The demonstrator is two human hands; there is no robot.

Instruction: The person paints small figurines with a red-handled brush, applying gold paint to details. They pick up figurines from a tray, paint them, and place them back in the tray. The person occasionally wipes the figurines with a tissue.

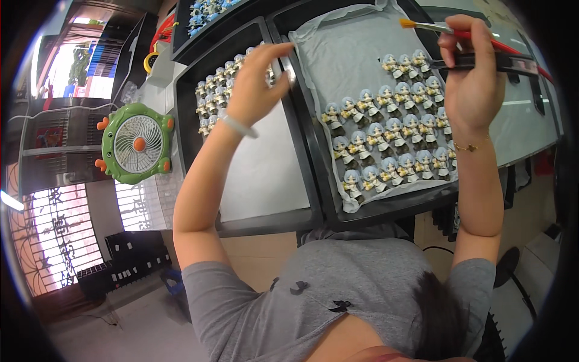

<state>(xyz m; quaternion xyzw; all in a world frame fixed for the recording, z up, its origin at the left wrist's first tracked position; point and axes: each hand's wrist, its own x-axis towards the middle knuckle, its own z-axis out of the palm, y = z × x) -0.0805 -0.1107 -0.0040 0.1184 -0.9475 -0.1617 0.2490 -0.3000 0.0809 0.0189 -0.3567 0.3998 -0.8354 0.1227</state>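
My right hand [475, 90] is closed around a paintbrush [425, 26] with orange bristles and a red handle. A slim black tool, which looks like tweezers [515, 63], is in the same hand, its tip beside the top row of figurines. Rows of small pale-haired figurines [386, 136] stand on white paper [325, 66] in the right black tray [386, 212]. Over the left black tray [271, 224], my left hand [256, 84] has its fingers apart and nothing visible in them. More figurines [208, 96] stand in that tray, partly hidden behind this hand.
A green animal-shaped fan [137, 143] stands left of the trays. Blue figurines [208, 13] fill another tray at the far left. A glass-like tabletop [525, 130] lies to the right. Black racks [129, 262] stand low at the left.
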